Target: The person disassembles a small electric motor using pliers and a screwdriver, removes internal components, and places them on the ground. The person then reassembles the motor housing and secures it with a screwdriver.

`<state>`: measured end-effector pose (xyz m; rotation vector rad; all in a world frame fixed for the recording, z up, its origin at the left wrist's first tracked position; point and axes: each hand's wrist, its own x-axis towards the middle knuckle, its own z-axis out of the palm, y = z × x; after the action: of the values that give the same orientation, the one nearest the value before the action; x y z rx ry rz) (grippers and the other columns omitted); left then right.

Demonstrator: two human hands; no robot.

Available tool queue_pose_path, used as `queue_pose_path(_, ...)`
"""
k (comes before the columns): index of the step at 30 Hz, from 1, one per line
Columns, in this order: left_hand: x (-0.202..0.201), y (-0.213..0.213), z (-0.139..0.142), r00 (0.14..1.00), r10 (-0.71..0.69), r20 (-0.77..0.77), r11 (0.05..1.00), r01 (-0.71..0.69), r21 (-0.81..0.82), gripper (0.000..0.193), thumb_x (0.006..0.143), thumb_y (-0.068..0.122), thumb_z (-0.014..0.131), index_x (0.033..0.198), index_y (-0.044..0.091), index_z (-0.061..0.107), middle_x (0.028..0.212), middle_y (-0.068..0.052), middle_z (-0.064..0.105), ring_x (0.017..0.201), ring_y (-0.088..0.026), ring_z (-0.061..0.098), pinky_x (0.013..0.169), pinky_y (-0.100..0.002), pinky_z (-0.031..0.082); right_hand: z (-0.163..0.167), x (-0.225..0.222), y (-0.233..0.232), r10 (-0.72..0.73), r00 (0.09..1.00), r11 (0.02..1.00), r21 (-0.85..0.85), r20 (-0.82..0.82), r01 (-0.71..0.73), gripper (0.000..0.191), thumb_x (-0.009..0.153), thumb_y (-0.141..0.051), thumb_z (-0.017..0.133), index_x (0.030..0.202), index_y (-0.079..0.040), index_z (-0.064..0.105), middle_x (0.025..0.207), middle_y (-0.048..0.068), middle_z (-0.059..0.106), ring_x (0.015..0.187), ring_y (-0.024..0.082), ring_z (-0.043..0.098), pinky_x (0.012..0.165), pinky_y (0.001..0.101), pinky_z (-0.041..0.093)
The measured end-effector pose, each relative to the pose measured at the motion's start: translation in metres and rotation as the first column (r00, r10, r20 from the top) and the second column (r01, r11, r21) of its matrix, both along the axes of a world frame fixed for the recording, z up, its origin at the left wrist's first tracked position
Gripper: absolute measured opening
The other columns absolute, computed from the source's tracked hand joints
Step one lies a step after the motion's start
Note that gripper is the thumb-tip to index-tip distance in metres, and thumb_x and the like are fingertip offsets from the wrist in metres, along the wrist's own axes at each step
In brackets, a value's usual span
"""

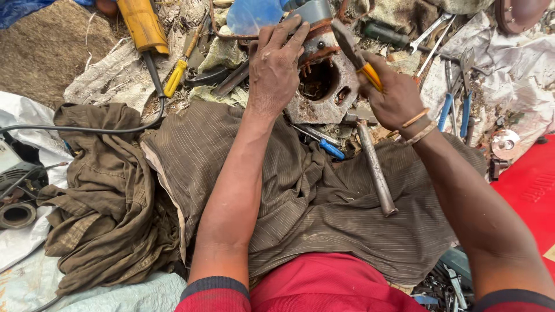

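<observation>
Rusty grey metal housing [324,86] — yellow-handled tool [361,60] — brown pinstriped cloth [300,190].

Person wears red short sleeves with dark cuffs [213,284]; two thin bangles [417,126] encircle the right wrist.

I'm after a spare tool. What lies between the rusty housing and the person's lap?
In the head view, below the housing a blue-handled tool and a steel bar lie on the brown cloth over the lap.
</observation>
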<state>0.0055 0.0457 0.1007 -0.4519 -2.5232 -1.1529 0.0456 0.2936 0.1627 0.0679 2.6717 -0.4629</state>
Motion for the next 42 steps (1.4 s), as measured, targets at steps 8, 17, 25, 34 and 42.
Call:
queue_pose_path(8,-0.003,0.005,-0.008,1.0,0.007,0.024,0.999,-0.008,0.046,0.032,0.099,0.0,0.067,0.13,0.005,0.071,0.138,-0.009,0.065,0.123,-0.026,0.061,0.104,-0.036,0.057,-0.009,-0.002,0.013,0.359,0.865,0.906,0.355,-0.351,-0.232,0.06,0.115,-0.008,0.057,0.166,-0.035,0.039,0.141,0.024,0.047,0.113,0.041,0.056,0.074,0.0434,0.059)
queue_pose_path(17,-0.001,0.005,-0.007,1.0,0.021,-0.007,1.0,-0.021,0.015,0.033,0.096,0.001,0.068,0.129,0.006,0.071,0.136,-0.008,0.066,0.122,-0.027,0.061,0.104,-0.038,0.056,-0.038,-0.033,0.031,0.617,0.659,0.758,0.548,-0.43,-0.353,0.064,0.12,-0.01,0.058,0.17,-0.043,0.035,0.161,0.027,0.029,0.158,0.047,0.025,0.123,0.0613,0.04)
queue_pose_path(25,-0.002,0.005,-0.015,1.0,-0.008,0.004,0.998,0.007,0.068,0.046,0.103,-0.001,0.063,0.148,0.005,0.054,0.134,-0.009,0.067,0.117,-0.025,0.062,0.105,-0.037,0.057,-0.019,-0.045,0.031,0.756,0.493,0.638,0.65,-0.43,-0.412,0.059,0.112,0.002,0.047,0.158,-0.035,0.043,0.136,0.02,0.047,0.13,0.034,0.051,0.108,0.0564,0.046)
queue_pose_path(34,-0.002,0.001,-0.026,0.994,0.012,-0.108,1.0,-0.01,0.021,0.063,0.105,0.014,0.068,0.158,0.009,0.034,0.137,-0.014,0.065,0.122,-0.029,0.062,0.101,-0.038,0.058,-0.023,-0.041,0.03,0.663,0.63,0.743,0.45,-0.403,-0.495,0.028,0.113,-0.026,0.074,0.132,-0.012,0.059,0.085,0.007,0.06,0.065,0.018,0.056,0.051,0.036,0.046)
queue_pose_path(42,-0.002,0.001,-0.025,0.996,0.035,-0.082,0.997,-0.041,-0.064,0.07,0.101,0.015,0.075,0.159,0.009,0.036,0.135,-0.009,0.068,0.116,-0.023,0.064,0.098,-0.035,0.06,-0.013,-0.054,0.026,0.306,0.952,0.951,0.035,0.021,-0.307,0.019,0.102,-0.021,0.067,0.114,-0.006,0.062,0.077,0.01,0.064,0.057,0.021,0.06,0.056,0.0371,0.052)
